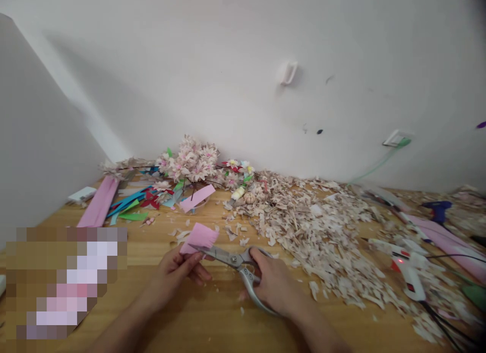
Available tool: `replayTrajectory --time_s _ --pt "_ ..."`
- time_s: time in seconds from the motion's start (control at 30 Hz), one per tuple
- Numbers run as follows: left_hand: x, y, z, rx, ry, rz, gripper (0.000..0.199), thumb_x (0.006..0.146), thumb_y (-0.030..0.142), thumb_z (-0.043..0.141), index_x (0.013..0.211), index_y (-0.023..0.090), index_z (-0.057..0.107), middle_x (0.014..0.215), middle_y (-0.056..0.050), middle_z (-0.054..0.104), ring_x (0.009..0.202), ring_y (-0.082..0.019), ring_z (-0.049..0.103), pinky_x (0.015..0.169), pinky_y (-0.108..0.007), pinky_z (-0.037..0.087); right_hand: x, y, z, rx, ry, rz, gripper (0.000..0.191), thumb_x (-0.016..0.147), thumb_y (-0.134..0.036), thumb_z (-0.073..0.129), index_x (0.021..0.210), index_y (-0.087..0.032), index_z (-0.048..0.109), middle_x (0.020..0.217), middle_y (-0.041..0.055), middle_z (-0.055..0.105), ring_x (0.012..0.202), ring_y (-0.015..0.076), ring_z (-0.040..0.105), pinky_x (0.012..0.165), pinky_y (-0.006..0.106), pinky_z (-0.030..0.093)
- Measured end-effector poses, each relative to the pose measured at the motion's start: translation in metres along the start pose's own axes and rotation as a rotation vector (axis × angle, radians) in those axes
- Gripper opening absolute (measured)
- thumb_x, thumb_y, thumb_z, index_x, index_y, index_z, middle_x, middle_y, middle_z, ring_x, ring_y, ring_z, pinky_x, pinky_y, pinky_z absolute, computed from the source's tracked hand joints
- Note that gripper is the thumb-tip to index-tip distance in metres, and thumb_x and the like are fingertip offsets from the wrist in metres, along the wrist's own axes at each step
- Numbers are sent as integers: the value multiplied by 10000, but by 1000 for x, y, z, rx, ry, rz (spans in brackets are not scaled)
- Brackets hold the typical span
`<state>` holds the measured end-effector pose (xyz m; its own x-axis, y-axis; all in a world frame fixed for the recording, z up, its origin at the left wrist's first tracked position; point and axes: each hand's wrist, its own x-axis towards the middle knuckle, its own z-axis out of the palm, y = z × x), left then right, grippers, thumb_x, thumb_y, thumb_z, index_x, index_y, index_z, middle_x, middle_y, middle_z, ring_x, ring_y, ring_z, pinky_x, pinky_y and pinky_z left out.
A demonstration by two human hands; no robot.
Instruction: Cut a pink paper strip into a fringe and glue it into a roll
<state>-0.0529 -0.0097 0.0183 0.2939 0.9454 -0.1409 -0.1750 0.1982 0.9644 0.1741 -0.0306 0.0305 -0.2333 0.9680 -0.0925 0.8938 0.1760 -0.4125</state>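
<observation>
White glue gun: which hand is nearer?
Right. The right hand, gripping the scissors, is left of the glue gun, with pale scraps between; the left hand, holding pink paper, is farther left.

Hands [185, 267]: two. Scissors [234, 260]: one pair. Glue guns [411, 274]: two. Wall fittings [397, 139]: two.

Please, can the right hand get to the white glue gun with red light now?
Probably not for grasping: the right hand holds the silver metal scissors. The way looks mostly free, with only low, pale, flaky scraps before the white glue gun.
</observation>
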Motion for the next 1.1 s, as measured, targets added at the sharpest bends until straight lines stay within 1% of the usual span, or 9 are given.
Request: replayTrajectory --time_s 0.1,0.17,0.3,0.47,0.73,0.83,0.97,1.1 --pt "0 -2 -1 -21 15 12 426 556 525 712 734 158 594 533 -28 713 465 -150 651 464 -228 520 1 1 1 45 18 -47 429 597 -402 711 908 -204 493 954 48 603 835 217 556 666 266 357" --pt "0 -3 -1 -28 15 17 442 555 529 711 759 158 584 530 -25 711 462 -150 650 462 -229 520 0 1 1 53 21 -58 436 596 -397 712 916 -196 496 975 57 593 857 222 545 680 270 360" --pt "0 -3 0 -28 19 30 433 560 526 711 745 167 555 533 -23 712 468 -152 654 459 -226 519 -1 2 2 54 7 -56 413 610 -405 704 905 -204 497 937 45 606 829 222 550 659 271 348" --pt "1 -3 2 -19 32 24 436 546 534 715 712 172 539 533 -21 711 471 -152 655 457 -227 519 -1 2 5 33 0 -28 429 605 -422 707 914 -207 502 942 51 623 824 235 564 651 274 335" --pt "-2 -3 2 1 40 31 419 553 544 706 661 183 523 527 -20 710 464 -149 648 460 -229 515 -1 -1 4 9 1 -6 378 619 -415 697 872 -212 503 899 37 641 788 223 581 618 262 318" --pt "-2 -1 3 17 47 25 416 560 540 705 685 179 539 527 -22 709 463 -149 645 468 -233 515 -1 -3 2 6 -1 9 374 607 -402 709 858 -217 502 868 28 647 767 218 588 600 256 315" --pt "-1 -1 3 33 51 33 422 567 551 694 708 177 558 535 -27 708 475 -166 650 473 -252 515 -1 -4 0 -13 -11 34 378 607 -433 699 848 -218 504 816 28 648 748 220 592 593 257 316" --pt "-2 -2 1 59 40 39 403 603 540 677 726 173 566 550 -36 710 497 -165 653 493 -251 514 0 -3 2 -2 22 18 384 595 -449 702 830 -222 501 779 22 640 725 214 586 584 254 312"
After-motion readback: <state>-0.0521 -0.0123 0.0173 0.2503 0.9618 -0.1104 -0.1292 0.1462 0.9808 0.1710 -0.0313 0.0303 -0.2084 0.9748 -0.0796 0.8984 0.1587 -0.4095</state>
